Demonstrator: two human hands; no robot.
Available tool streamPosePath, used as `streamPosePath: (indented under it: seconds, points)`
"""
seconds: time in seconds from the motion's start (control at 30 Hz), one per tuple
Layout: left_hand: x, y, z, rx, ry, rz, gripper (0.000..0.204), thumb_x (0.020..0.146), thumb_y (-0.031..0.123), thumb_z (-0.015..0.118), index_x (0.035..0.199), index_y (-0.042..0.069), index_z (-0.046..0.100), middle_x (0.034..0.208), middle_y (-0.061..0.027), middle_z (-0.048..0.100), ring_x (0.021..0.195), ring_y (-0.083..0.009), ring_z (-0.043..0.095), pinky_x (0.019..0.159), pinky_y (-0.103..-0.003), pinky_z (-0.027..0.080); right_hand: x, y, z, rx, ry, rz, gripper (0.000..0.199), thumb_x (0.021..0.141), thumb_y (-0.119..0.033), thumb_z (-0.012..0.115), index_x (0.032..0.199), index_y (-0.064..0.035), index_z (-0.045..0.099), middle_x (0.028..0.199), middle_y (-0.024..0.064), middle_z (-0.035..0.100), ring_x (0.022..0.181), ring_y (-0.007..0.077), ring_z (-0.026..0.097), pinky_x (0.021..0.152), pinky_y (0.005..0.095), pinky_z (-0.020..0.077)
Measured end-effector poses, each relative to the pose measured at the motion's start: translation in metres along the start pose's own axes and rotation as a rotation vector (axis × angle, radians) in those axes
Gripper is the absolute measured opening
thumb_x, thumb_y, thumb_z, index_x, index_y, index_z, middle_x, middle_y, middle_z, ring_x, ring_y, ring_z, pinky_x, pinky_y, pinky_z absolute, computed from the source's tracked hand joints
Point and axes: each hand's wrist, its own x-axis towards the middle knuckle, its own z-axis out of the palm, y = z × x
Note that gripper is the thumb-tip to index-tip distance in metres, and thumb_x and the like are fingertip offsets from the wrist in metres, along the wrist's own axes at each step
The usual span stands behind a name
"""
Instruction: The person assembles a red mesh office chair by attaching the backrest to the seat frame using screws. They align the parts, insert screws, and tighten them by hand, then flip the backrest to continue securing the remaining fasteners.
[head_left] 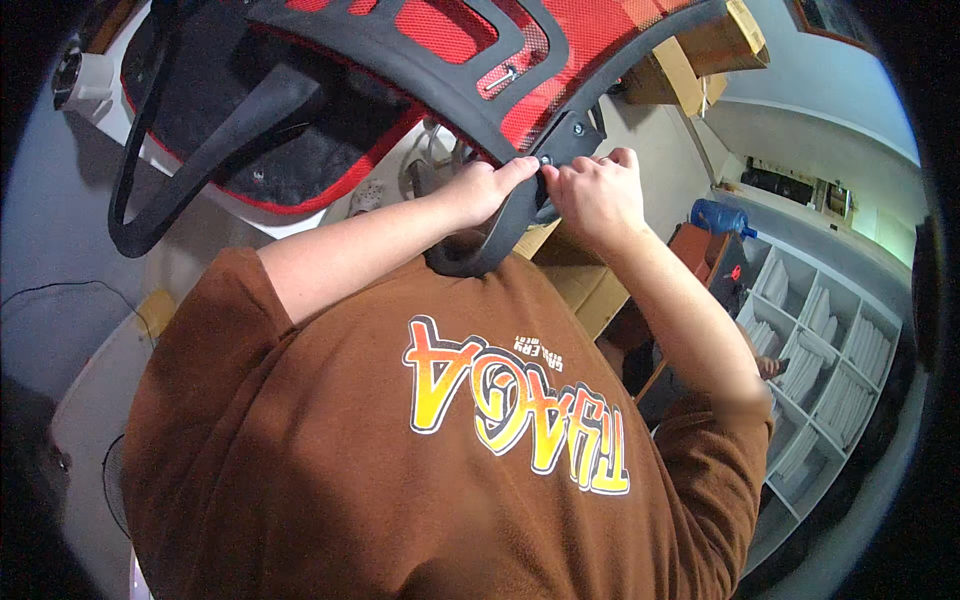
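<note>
Above my chest is a chair back (450,35) of red mesh in a black plastic frame. A loop-shaped black armrest (200,185) hangs on its left side. My left hand (485,190) grips another curved black armrest (495,245) near the frame's lower right corner, thumb against the joint; its other fingers are mostly hidden. A small shiny bolt head (545,161) shows between my two hands. Right beside it my right hand (600,195) is closed, fingertips pinched at the joint; what they hold is hidden. Another bolt (578,129) sits higher on the frame.
A black seat cushion with red edging (320,195) lies on a white surface behind the armrest. Cardboard boxes (665,80) stand far right. A blue water bottle (720,217) and white shelves with paper stacks (790,395) are at right, near another person's hand (768,367). A cable (75,285) runs at left.
</note>
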Motion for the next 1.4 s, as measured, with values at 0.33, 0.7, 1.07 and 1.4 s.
streamPosePath:
  seconds: [0.33, 0.7, 1.07, 1.4]
  points:
    - [0.003, -0.004, 0.0, 0.028, 0.002, 0.055, 0.049, 0.091, 0.046, 0.045, 0.094, 0.001, 0.063, 0.077, -0.0024, 0.061, 0.072, -0.0107, 0.056, 0.068, -0.027, 0.044, 0.003, -0.019, -0.016, 0.199, -0.136, 0.361, 0.038, 0.089, -0.035, 0.048, 0.069, -0.0083, 0.065, 0.065, 0.0113, 0.064, 0.061, 0.0276, 0.063, 0.06, 0.0438, 0.0439]
    - [-0.009, 0.02, -0.003, 0.117, -0.025, -0.076, 0.052, 0.091, 0.048, 0.045, 0.097, -0.001, 0.062, 0.082, -0.0064, 0.064, 0.077, -0.0133, 0.058, 0.074, -0.029, 0.046, -0.017, -0.007, -0.006, 1.624, 0.127, 0.858, 0.016, 0.092, -0.021, 0.054, 0.096, -0.0069, 0.06, 0.083, 0.0022, 0.066, 0.072, 0.0081, 0.062, 0.055, 0.0198, 0.0456]
    - [-0.005, 0.011, -0.001, 0.036, -0.014, 0.01, 0.051, 0.091, 0.048, 0.046, 0.098, 0.0, 0.063, 0.08, -0.0047, 0.063, 0.077, -0.0123, 0.058, 0.074, -0.029, 0.045, -0.008, -0.011, 0.009, 1.091, 0.238, 0.584, 0.028, 0.077, -0.004, 0.066, 0.104, -0.0094, 0.063, 0.081, 0.0074, 0.068, 0.074, 0.0147, 0.065, 0.067, 0.0274, 0.0505]
    - [0.0, 0.005, -0.001, 0.045, -0.02, 0.05, 0.047, 0.09, 0.047, 0.048, 0.1, 0.003, 0.06, 0.083, -0.0013, 0.061, 0.072, -0.0083, 0.055, 0.065, -0.025, 0.044, 0.001, -0.005, 0.003, 1.129, 0.178, 0.387, 0.041, 0.072, 0.003, 0.065, 0.11, -0.0117, 0.063, 0.085, 0.0096, 0.063, 0.077, 0.0197, 0.062, 0.07, 0.0287, 0.0491]
